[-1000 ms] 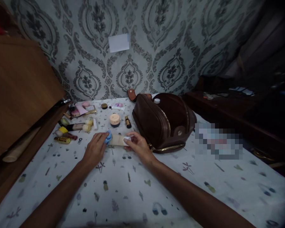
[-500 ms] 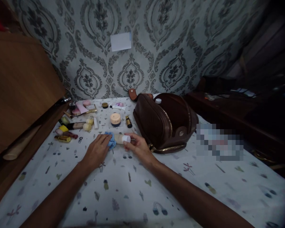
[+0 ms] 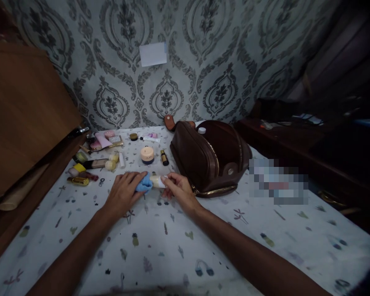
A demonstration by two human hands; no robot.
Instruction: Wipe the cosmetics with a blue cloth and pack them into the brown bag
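Between my hands lies a small cream-coloured bottle (image 3: 156, 181) with a pale cap, held sideways just over the patterned cloth. My left hand (image 3: 125, 190) grips a crumpled light-blue cloth (image 3: 144, 183) that covers the bottle's left end. At the other end, my right hand (image 3: 178, 189) pinches the cap between thumb and fingers. Behind the bottle stand a cream jar (image 3: 147, 155) with a dark base and a small black-and-gold bottle (image 3: 164, 157). To the right of my right hand sits an open brown toiletry bag (image 3: 193, 158).
Several cosmetics, including a pink tube (image 3: 102, 139), a gold lipstick (image 3: 77, 181) and a white tube (image 3: 121, 160), lie at the left. A flat dark tin (image 3: 133, 136) is further back. A wooden cabinet (image 3: 24, 115) borders the left; a patterned wall (image 3: 185, 98) stands behind.
My left hand and the blue cloth have shifted around the bottle's left end. My right hand's fingers have moved over the cap, covering more of it. The view has moved slightly.
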